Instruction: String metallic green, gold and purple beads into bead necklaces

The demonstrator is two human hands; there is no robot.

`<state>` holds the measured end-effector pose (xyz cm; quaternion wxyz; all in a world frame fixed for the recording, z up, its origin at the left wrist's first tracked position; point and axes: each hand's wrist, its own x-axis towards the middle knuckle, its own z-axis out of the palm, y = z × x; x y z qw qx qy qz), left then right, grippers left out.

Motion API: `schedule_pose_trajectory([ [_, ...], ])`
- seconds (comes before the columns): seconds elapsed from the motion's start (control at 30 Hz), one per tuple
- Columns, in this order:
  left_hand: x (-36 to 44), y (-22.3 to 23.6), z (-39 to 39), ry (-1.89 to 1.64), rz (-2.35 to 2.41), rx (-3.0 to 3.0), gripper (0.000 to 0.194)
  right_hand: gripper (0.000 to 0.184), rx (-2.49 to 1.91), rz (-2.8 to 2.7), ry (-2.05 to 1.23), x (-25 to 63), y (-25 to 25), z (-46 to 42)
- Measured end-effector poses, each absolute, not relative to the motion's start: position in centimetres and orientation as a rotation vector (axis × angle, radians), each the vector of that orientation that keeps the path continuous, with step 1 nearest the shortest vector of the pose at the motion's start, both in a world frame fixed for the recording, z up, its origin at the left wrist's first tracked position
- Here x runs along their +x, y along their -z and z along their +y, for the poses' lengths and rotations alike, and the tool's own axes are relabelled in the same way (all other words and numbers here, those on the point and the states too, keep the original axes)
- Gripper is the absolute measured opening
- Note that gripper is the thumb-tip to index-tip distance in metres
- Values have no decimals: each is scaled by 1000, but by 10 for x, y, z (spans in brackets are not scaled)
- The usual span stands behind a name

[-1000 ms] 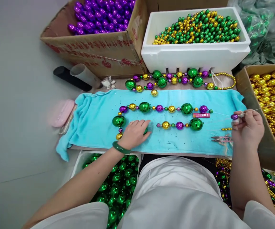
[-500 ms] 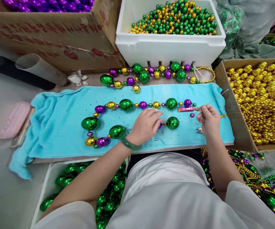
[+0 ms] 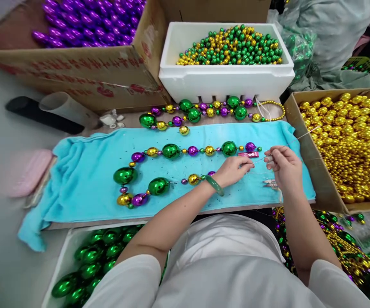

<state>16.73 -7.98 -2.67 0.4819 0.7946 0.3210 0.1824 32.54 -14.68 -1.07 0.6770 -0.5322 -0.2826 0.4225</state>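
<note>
A half-strung strand of green, purple and gold beads point(image 3: 171, 151) lies in a loop on a turquoise towel point(image 3: 85, 179). My left hand point(image 3: 233, 170), with a green bangle on the wrist, rests on the strand's near run, fingers curled over beads at its right end. My right hand point(image 3: 283, 164) is just to the right, fingers pinched on a thin needle point(image 3: 303, 134) that points up and right, with thread running back toward the left hand. A small pink tag point(image 3: 248, 154) lies between the two hands.
A finished bead strand point(image 3: 204, 110) lies behind the towel. A white foam box point(image 3: 226, 79) of green and gold beads stands at the back, a cardboard box of purple beads point(image 3: 85, 23) back left, a box of gold beads point(image 3: 348, 141) right, and a tray of green balls point(image 3: 91, 261) near left.
My left hand has slid right along the near run of beads, from the loop's left bend to its right end. My right hand has drawn in leftward with the needle, close to the left hand.
</note>
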Motion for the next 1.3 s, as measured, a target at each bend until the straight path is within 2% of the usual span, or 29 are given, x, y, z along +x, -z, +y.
schedule_pose_trajectory([
  [0.23,160,34,-84,-483,862,2228,24,29,-1153,-560,-1264,308,22,-146],
  [0.5,148,38,-107,-452,1022,2442,26,26,-1119,-546,-1303,315,23,-142],
  [0.63,142,40,-123,-372,1119,2492,60,31,-1166,-598,-1337,314,22,-138],
  [0.7,136,44,-127,-350,1179,2519,69,30,-1196,-628,-1290,314,20,-136],
  [0.83,123,51,-129,-344,1289,2556,61,24,-1210,-602,-1200,322,17,-133],
  [1.0,108,51,-126,-349,1371,2629,53,25,-1218,-620,-1133,335,11,-133],
  [1.3,68,35,-111,-70,1189,2882,44,15,-1181,-591,-634,393,-20,-153],
])
